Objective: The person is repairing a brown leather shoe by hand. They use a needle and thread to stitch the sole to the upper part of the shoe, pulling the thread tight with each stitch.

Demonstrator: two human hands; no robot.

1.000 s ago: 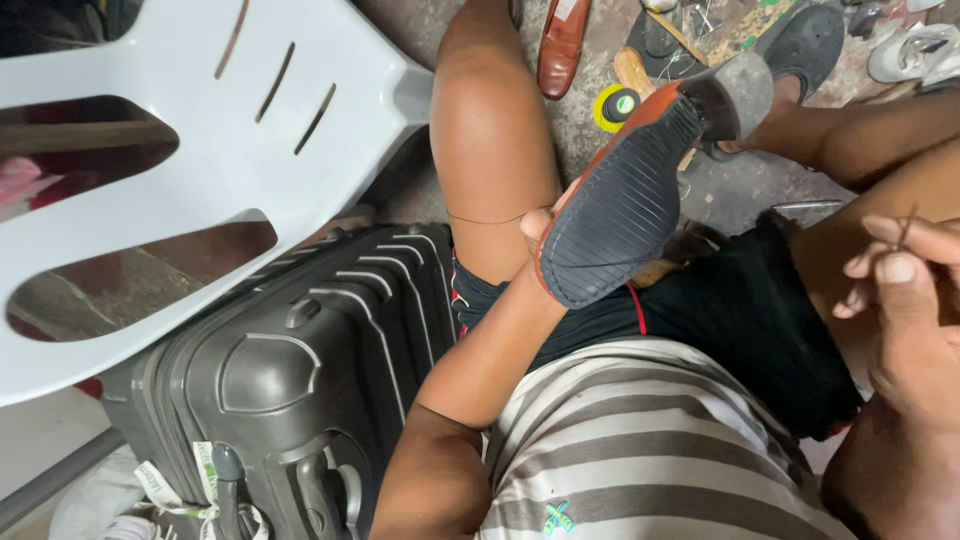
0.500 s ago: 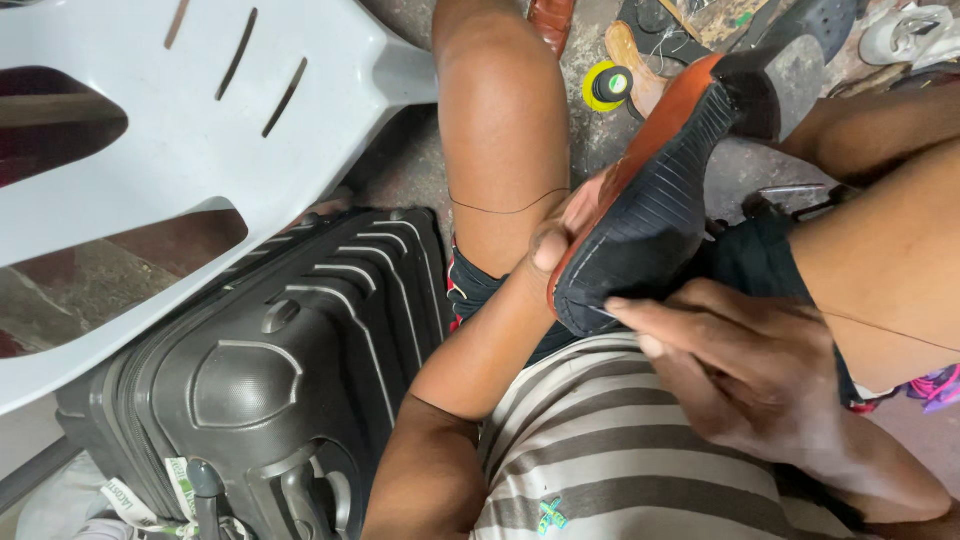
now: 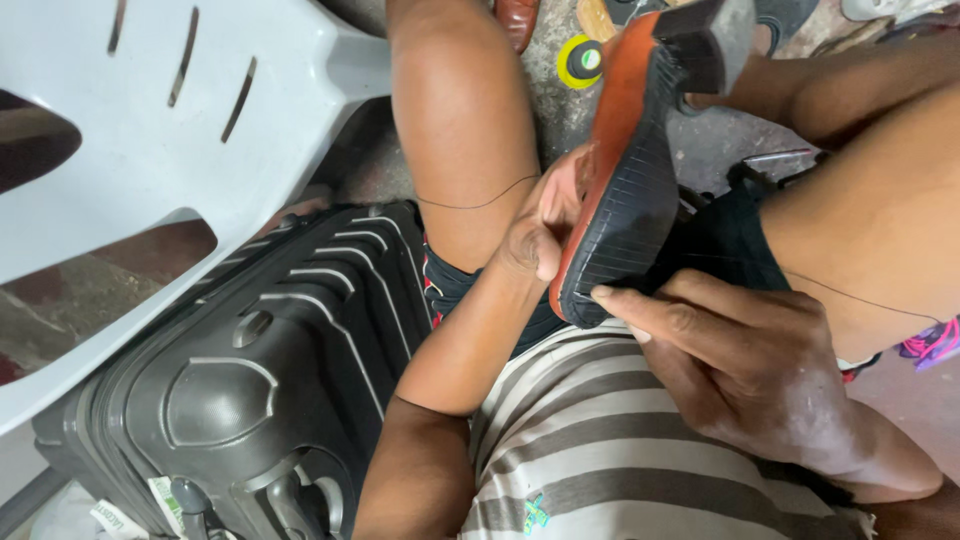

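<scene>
A shoe with a black ribbed sole, an orange-red edge and a grey heel is held sole-up between my knees. My left hand grips its left edge near the toe. My right hand lies just below the toe, with its fingertips pressed against the toe rim. A thin dark thread runs across my left thigh, and another thread crosses my right thigh. Whether my right hand pinches a thread or a needle is hidden.
A dark hard-shell suitcase stands against my left leg. A white plastic chair is at the upper left. A yellow-green tape roll, a brown shoe and other footwear lie on the concrete floor ahead.
My right hand came in from the far right and now rests at the shoe's toe. The shoe has tilted more upright and sits closer to me.
</scene>
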